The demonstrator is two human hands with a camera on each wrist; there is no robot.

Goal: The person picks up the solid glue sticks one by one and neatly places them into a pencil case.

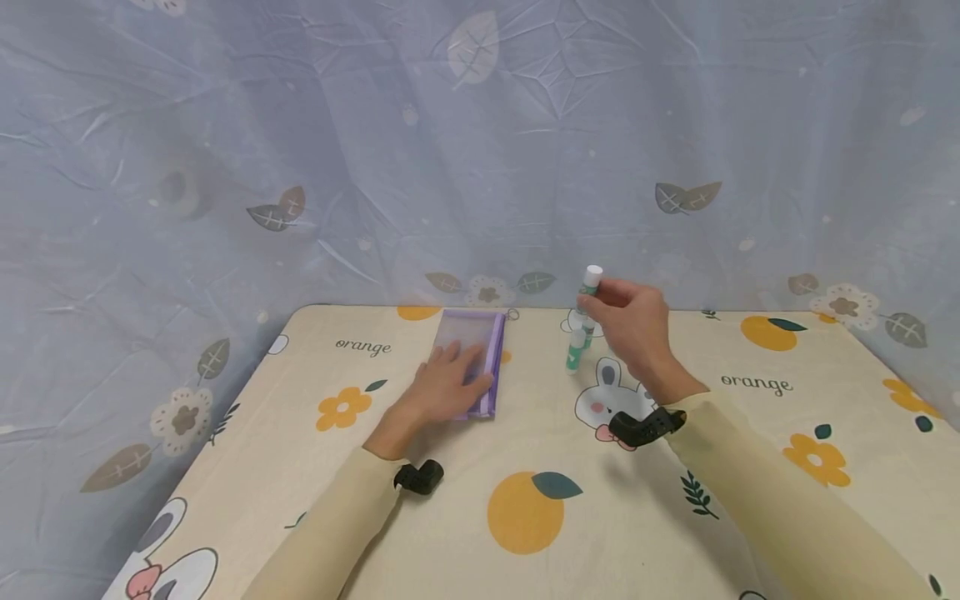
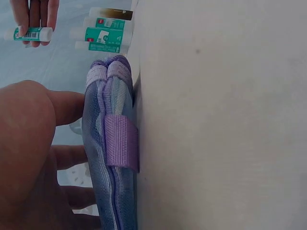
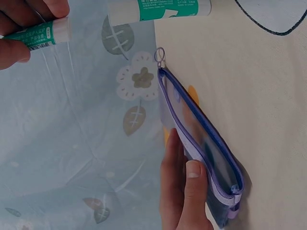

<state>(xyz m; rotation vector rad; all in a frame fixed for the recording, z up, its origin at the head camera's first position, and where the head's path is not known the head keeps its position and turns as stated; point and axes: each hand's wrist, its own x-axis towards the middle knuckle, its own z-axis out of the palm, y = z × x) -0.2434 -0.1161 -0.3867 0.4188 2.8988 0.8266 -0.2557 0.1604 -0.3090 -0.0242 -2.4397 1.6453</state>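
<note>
A flat purple mesh zip pouch (image 1: 489, 367) lies on the table, its zip parted in the right wrist view. My left hand (image 1: 450, 383) rests on it, fingers spread over the mesh and thumb by the zip edge. Between thumb and fingers, my right hand (image 1: 633, 321) pinches a green-and-white glue stick (image 1: 592, 279) with a white cap, raised above the table. Below that hand, green glue sticks (image 1: 574, 352) stand upright on the cloth. In the left wrist view, several sticks stand in a row, including one with a dark gold band (image 2: 117, 13).
A cream cloth (image 1: 420, 542) printed with oranges, flowers and rabbits covers the table. Behind its far edge hangs a grey-blue curtain (image 1: 480, 150) with leaf prints. A small metal ring (image 1: 513, 314) sticks out at the pouch's far corner. Black bands (image 1: 647, 425) circle both wrists.
</note>
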